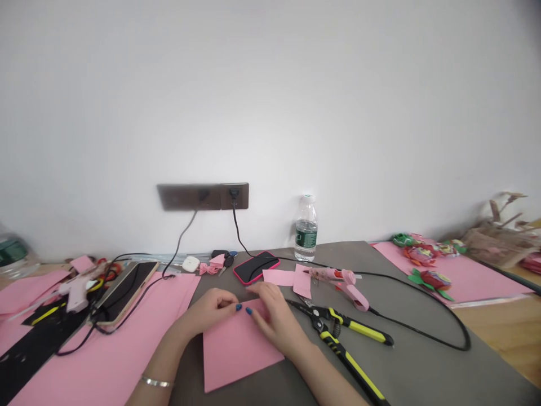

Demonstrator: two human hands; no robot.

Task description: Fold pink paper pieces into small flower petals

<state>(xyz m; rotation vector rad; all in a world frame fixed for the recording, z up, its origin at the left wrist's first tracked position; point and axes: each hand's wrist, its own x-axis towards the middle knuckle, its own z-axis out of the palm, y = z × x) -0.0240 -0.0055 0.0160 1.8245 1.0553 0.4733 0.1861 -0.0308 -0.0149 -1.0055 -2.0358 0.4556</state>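
Pink paper sheet (236, 351) flat on grey tabletop (422, 361). 2 hands on it, near its top corner: left hand (207, 312) and right hand (270, 316) curled nearly closed, fingertips pinching the paper. Yellow-handled snips (338, 331) just beside right hand; pink glue gun (353, 288) beyond.

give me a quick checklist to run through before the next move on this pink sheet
1. Pink paper sheet lying flat on the grey tabletop: ok.
2. Left hand and right hand both at the sheet's upper edge: ok.
3. Yellow-handled cutters apart from the sheet: ok, but close to the right hand.
4. Pink glue gun apart from the sheet: ok.
5. Glue gun hot: cannot tell.
6. Phone in a pink case apart from the sheet: ok.
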